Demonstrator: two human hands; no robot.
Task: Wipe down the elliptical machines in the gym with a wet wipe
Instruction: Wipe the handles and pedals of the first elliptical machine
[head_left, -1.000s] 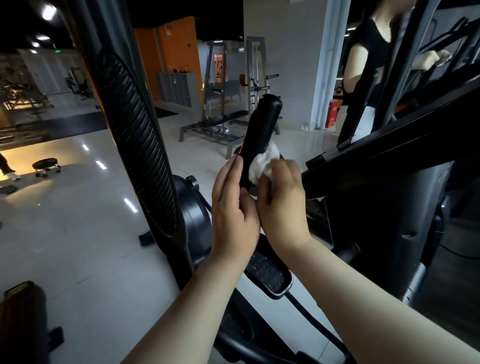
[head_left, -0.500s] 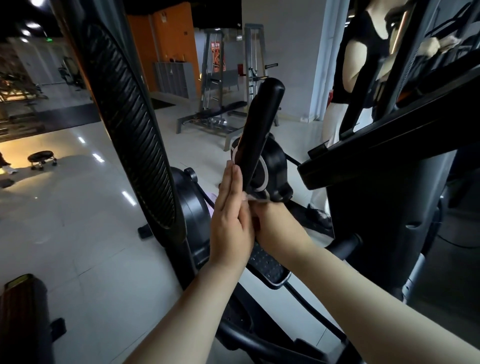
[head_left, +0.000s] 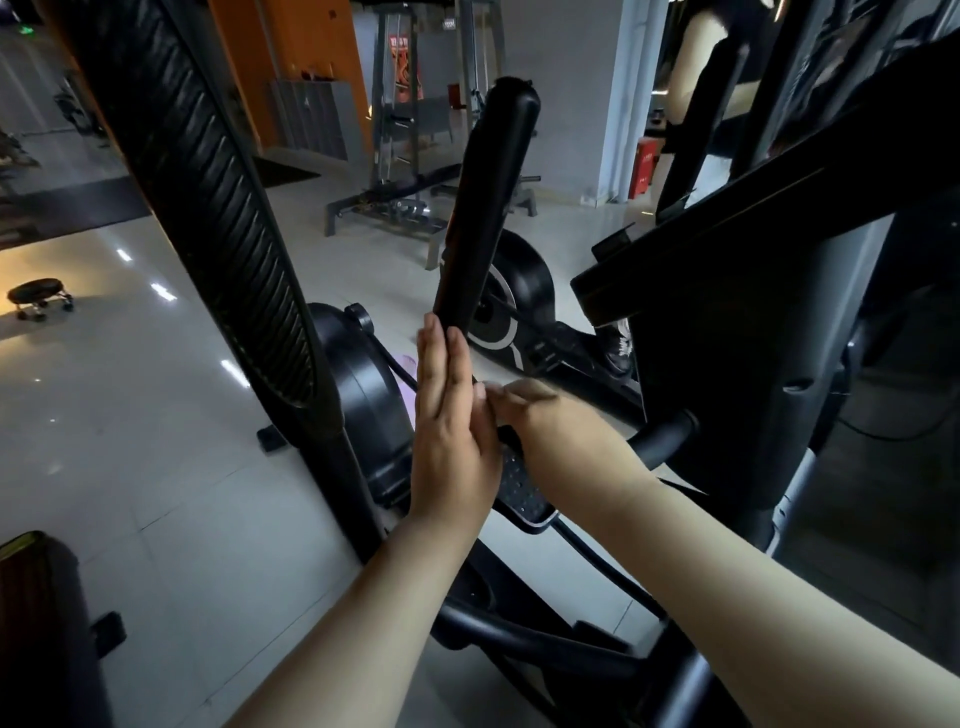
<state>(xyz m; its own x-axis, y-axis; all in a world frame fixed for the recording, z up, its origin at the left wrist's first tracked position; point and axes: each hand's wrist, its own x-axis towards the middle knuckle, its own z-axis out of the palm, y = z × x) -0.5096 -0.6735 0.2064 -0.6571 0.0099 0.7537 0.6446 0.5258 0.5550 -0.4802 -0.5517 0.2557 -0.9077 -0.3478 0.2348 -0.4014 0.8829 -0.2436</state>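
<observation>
At the foot of the elliptical machine's (head_left: 363, 410) upright handle (head_left: 488, 208), the left hand (head_left: 452, 421) lay flat, fingers straight, against the bar, likely to steady it, while the right hand (head_left: 545, 431) curled round the bar, touching the left; the wet wipe was hidden, probably under that grip. A ribbed swing arm (head_left: 208, 208) stood near on the left and the console post (head_left: 727, 389) near on the right, but the handle above stood free

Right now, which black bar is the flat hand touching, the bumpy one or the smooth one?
The smooth bar in the middle: the left hand lies flat against its lower end. The ribbed bar stands further left, untouched.
</observation>
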